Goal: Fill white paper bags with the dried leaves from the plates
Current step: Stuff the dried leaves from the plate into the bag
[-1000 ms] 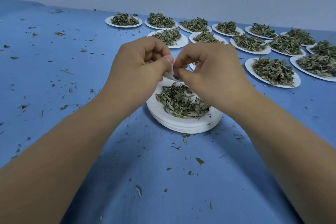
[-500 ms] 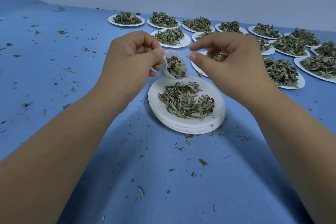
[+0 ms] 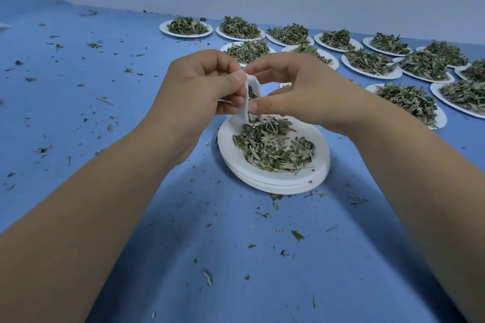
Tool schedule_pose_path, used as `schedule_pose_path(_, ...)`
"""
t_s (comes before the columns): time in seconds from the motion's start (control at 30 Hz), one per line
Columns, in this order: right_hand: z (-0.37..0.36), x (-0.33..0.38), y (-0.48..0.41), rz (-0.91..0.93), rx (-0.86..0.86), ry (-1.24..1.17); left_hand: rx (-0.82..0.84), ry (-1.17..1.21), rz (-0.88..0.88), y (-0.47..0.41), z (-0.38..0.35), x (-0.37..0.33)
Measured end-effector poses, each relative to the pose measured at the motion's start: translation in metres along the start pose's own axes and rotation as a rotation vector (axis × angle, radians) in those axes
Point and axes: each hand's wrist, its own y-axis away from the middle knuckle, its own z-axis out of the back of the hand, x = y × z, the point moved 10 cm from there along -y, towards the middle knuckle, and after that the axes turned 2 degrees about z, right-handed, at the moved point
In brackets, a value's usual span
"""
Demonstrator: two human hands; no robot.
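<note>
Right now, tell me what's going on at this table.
A person holds a small white paper bag over the nearest stack of plates, the left hand pinching one edge and the right hand gripping the other side. Dried leaves show inside the bag, and a pile of leaves lies on the top plate below. More plates heaped with leaves wait along the back of the blue table.
</note>
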Motion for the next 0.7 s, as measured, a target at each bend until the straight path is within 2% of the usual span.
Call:
schedule_pose_path(0.13,0.001,0.017,-0.007,0.057,-0.093,0.204,0.044,0.082,0.022,0.001,-0.005,0.0)
schedule_pose_path(0.23,0.009,0.032,-0.007,0.129,-0.261,0.385,0.1,0.129,0.042,0.002,-0.011,0.0)
schedule_pose_path(0.33,0.008,0.04,-0.005,0.156,-0.298,0.442,0.077,0.123,0.049,0.001,-0.006,0.001)
schedule_pose_path(0.43,0.005,0.034,-0.003,0.112,-0.213,0.342,0.026,0.123,0.063,-0.001,0.003,0.002)
schedule_pose_path(0.6,-0.006,0.02,0.001,0.002,0.066,0.057,0.024,0.114,0.062,-0.002,0.005,0.003)
schedule_pose_path(0.7,-0.008,0.018,0.004,-0.018,0.151,0.014,0.048,0.114,0.064,-0.001,0.002,0.003)
